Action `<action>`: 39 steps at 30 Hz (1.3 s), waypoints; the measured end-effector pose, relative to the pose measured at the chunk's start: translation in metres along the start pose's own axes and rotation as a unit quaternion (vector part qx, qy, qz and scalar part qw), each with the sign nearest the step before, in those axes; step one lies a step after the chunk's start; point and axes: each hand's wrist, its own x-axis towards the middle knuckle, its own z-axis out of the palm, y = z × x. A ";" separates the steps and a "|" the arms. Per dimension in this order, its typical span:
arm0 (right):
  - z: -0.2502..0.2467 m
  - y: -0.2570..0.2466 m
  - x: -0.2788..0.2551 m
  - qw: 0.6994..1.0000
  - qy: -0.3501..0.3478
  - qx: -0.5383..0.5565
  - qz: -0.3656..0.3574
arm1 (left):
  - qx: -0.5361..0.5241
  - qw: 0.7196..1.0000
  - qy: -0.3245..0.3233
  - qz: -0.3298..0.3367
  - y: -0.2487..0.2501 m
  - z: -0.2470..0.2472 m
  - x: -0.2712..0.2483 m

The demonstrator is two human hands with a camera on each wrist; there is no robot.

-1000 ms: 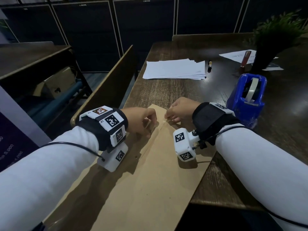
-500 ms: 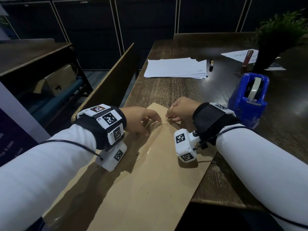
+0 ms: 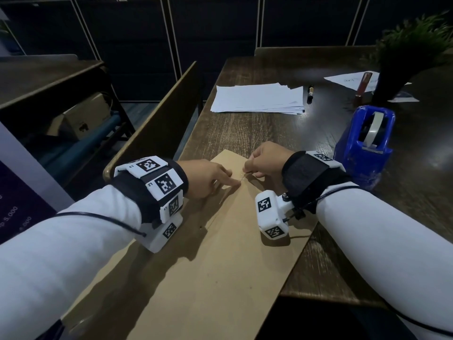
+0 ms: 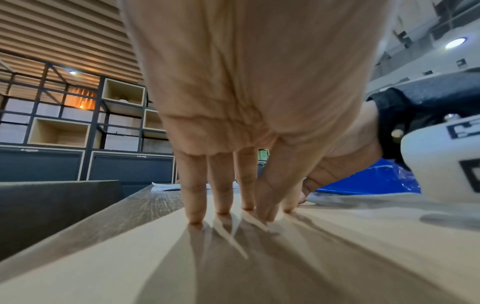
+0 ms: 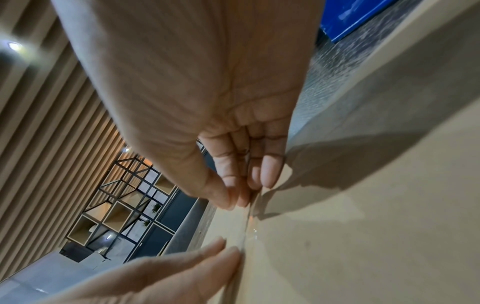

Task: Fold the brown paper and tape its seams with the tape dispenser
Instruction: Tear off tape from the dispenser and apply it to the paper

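Dim room. I'm at a dark wood desk (image 3: pixel 257 128), second desk (image 3: pixel 46 79) to my left. Dark cabinet fronts (image 3: pixel 137 45) along far wall. Open cube shelving (image 4: pixel 59 131) above, slatted wood wall (image 4: pixel 64 28), recessed ceiling spotlight (image 4: pixel 455 42) on.

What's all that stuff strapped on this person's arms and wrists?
Both arms wear long white sleeves. Each wrist has a black strap carrying white blocks printed with black-and-white square codes. A white camera box with the same codes hangs under each wrist, and a thin black cable runs back along each sleeve. The hands are bare.
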 end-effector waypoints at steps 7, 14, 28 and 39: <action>0.000 0.001 0.000 1.000 -0.003 0.005 -0.003 | 0.033 0.999 -0.012 -0.004 0.005 0.001 0.004; 0.001 0.002 0.000 1.000 0.005 0.003 -0.001 | 0.068 0.997 -0.043 -0.019 0.011 -0.003 0.007; 0.003 0.004 0.004 0.999 0.016 -0.047 -0.006 | 0.085 0.995 -0.045 -0.013 0.012 -0.004 0.006; 0.006 0.000 0.002 0.995 0.030 -0.097 -0.008 | 0.130 0.990 -0.058 -0.017 0.018 -0.005 0.005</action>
